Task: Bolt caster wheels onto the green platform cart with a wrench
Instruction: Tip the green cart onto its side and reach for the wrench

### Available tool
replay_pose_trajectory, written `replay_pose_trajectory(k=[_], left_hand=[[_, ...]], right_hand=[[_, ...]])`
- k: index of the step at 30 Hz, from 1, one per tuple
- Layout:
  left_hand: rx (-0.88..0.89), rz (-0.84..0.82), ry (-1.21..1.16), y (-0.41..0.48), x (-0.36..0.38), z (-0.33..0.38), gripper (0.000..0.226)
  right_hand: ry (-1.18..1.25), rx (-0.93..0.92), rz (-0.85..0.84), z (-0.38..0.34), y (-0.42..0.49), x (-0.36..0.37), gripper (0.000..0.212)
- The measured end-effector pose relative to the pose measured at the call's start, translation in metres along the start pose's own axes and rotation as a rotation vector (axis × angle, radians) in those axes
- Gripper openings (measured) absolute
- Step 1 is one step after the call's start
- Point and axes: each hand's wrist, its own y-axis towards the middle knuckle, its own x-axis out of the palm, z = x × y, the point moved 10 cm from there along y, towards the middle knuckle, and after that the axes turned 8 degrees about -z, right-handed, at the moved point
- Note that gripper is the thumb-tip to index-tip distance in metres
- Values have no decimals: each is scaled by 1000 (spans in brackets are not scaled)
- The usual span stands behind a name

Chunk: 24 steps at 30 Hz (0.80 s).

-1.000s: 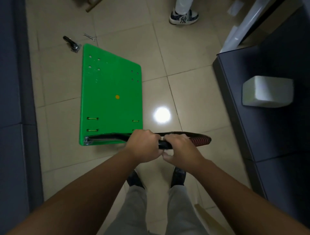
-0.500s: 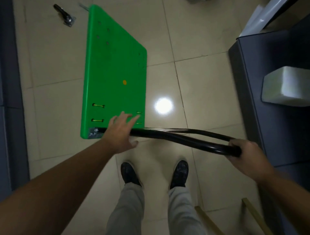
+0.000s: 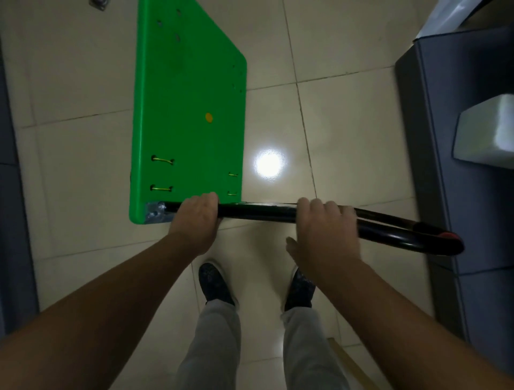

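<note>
The platform cart (image 3: 189, 97) is bright green, with an orange dot (image 3: 209, 117) near its middle and thin yellow loops (image 3: 162, 160) by its near edge. Along that edge the handle (image 3: 264, 213) is glossy black with a red tip (image 3: 449, 235). Around the cart the floor tiles (image 3: 347, 125) are beige; right of it stands a dark grey cabinet (image 3: 459, 139)

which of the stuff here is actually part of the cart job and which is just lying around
Part of the job:
- green platform cart
- black handle, gripped by the left hand and right hand
- metal piece at the top edge, probably a caster plate

Just lying about:
- white foam block on the dark cabinet
- wooden strip on the floor
</note>
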Motion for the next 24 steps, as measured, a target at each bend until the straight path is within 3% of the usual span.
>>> replay_pose_trajectory(k=[2,5,11,18,24], left_hand=[[62,-16,2,4,1,2,17],[97,-147,-77,12,4,-20,21],[-70,-313,62,33,16,-36,26],[-12,-255,277,22,9,7,30],[-10,-202,424,8,14,1,28]], right_hand=[[-33,51,55,-5,22,5,28],[-89,85,24,-6,37,15,33],[-138,51,116,19,46,16,23],[3,-42,203,64,39,50,23],[137,-70,197,55,41,98,25]])
